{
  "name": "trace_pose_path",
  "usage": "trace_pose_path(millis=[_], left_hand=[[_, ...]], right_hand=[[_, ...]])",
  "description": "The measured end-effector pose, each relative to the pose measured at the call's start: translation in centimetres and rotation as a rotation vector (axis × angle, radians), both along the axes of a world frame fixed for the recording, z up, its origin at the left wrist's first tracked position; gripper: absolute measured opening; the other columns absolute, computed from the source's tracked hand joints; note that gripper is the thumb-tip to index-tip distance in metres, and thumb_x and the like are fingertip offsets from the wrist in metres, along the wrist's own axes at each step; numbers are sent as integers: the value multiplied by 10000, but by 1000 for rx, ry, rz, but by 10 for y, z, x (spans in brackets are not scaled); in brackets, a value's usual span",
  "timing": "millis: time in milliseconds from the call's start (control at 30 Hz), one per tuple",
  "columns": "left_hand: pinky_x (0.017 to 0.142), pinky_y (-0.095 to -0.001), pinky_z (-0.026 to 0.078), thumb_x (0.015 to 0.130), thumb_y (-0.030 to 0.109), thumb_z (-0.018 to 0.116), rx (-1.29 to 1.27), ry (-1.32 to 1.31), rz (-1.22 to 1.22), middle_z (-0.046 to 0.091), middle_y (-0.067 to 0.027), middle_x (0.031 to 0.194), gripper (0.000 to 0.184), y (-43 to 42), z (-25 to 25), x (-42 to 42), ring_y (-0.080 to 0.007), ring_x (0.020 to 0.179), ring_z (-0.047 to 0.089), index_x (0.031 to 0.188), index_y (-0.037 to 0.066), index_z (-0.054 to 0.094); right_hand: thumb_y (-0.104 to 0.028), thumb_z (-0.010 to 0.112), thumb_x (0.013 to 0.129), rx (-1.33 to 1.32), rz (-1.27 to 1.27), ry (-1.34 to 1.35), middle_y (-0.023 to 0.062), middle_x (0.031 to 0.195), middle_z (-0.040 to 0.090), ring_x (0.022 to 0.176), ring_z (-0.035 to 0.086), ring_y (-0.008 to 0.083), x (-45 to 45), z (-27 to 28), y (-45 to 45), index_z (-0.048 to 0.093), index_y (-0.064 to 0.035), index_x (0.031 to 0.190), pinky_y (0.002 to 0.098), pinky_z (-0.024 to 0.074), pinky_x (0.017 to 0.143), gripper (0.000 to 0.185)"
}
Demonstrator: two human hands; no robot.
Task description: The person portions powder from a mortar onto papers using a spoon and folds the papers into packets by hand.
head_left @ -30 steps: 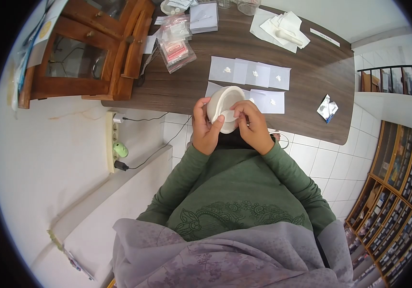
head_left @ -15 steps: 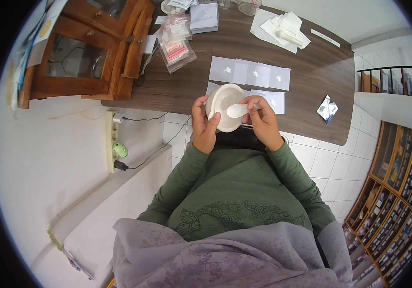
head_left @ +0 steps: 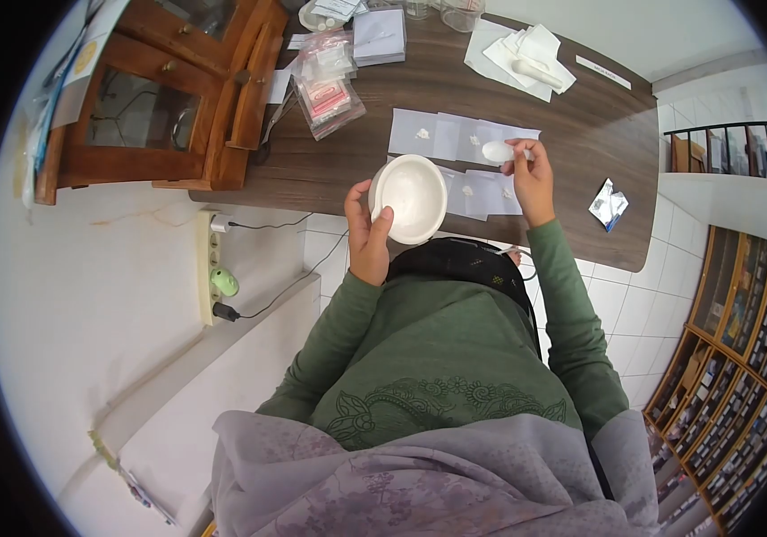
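A white bowl [head_left: 412, 201] is tilting toward the viewer at the near edge of a dark wooden surface [head_left: 580, 134], where a person's left hand [head_left: 369, 234] is gripping its side, thumb over the rim. The right hand [head_left: 533, 183] is pinching a white spoon [head_left: 496, 151] above two rows of papers [head_left: 406, 130] bearing small heaps of powder [head_left: 423, 134]. A torn silver packet [head_left: 609, 205] is lying by the right edge, a pestle [head_left: 531, 69] is resting on tissues [head_left: 540, 42] toward the far right corner, and plastic bags [head_left: 328, 89] are lying toward the left edge.
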State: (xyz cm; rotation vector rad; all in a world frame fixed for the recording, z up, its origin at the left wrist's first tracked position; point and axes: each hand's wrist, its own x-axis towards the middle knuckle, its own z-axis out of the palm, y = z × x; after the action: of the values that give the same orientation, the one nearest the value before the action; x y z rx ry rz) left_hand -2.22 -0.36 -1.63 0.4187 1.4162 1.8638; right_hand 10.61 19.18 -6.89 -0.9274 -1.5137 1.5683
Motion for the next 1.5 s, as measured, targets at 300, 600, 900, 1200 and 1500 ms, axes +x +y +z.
trace_pose_path(millis=[300, 600, 900, 1200, 1500], left_hand=[[884, -284, 328, 835, 92, 430, -23, 13, 15, 410, -140, 1143, 429, -6, 3, 0, -165, 1026, 418, 1218, 55, 241], [885, -283, 326, 834, 92, 431, -10, 5, 28, 411, -139, 1138, 433, -11, 3, 0, -163, 1024, 417, 1219, 47, 238], [810, -312, 447, 837, 120, 389, -70, -86, 62, 411, -127, 1144, 385, -6, 7, 2, -196, 1017, 477, 1201, 66, 277], [799, -331, 452, 837, 174, 423, -71, -116, 23, 380, -134, 1166, 420, -6, 6, -1, -212, 1029, 463, 1217, 112, 256], [772, -314, 457, 833, 172, 428, -99, -122, 48, 388, -118, 1149, 415, -11, 4, -2, -199, 1008, 470, 1212, 117, 266]], right_hand=[[31, 400, 807, 312, -4, -265, 86, 805, 544, 533, 558, 129, -20, -33, 23, 457, -16, 823, 226, 437, 494, 75], [-15, 400, 845, -166, -108, -4, 108, 969, 541, 604, 551, 116, -3, -40, 27, 438, -61, 883, 234, 452, 559, 71], [-67, 418, 861, -266, -308, 159, 143, 1069, 507, 650, 543, 118, 65, -22, 66, 408, -55, 924, 241, 468, 611, 65], [-41, 394, 860, -31, -247, -150, 111, 966, 557, 590, 555, 110, 49, -41, 47, 435, -44, 904, 224, 469, 553, 60], [35, 404, 797, 365, -146, -382, 94, 869, 555, 584, 566, 144, 33, -38, 41, 464, -21, 838, 254, 456, 544, 92]])
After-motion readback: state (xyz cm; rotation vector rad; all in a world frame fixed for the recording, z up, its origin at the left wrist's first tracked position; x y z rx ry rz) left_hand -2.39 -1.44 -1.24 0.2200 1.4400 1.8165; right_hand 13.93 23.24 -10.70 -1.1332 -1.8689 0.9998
